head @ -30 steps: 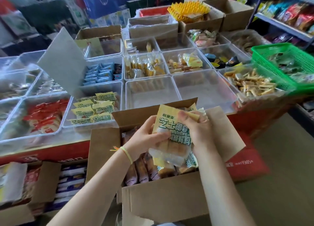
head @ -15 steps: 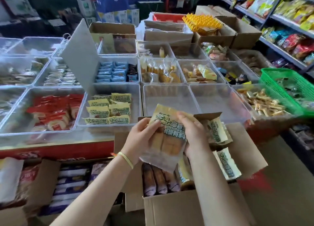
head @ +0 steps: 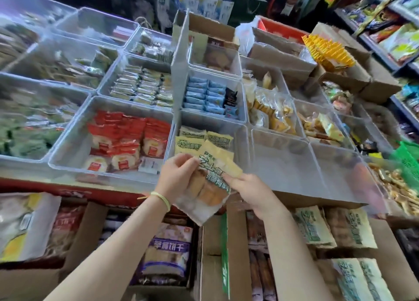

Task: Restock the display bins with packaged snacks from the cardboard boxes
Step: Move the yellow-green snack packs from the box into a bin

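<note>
A grid of clear plastic display bins [head: 281, 164] is spread across the stand, with open cardboard boxes [head: 238, 255] set below its front edge; one front bin [head: 240, 133] is partly filled with yellow packets [head: 192, 139] of the same kind as the one in hand, laid flat towards its back; the bin [head: 74, 146] to its left is filled with red-wrapped round cakes [head: 127, 139], and the bin behind it is stocked with pale blue packets [head: 204, 94]. More yellow-and-clear packets [head: 315, 228] are seen lying in the cardboard box at the lower right; a purple-labelled biscuit pack [head: 167, 253] is seen in a box at lower centre. A yellow-topped, clear-bottomed snack packet [head: 210, 180] is held over the front edge of the partly filled bin, tilted, with bread-like pieces visible through the clear part. The packet's left edge is pinched by the left hand [head: 179, 176], on whose wrist a yellow-green band [head: 162, 198] is worn; its right edge is gripped by the curled fingers of the right hand [head: 249, 190].
</note>
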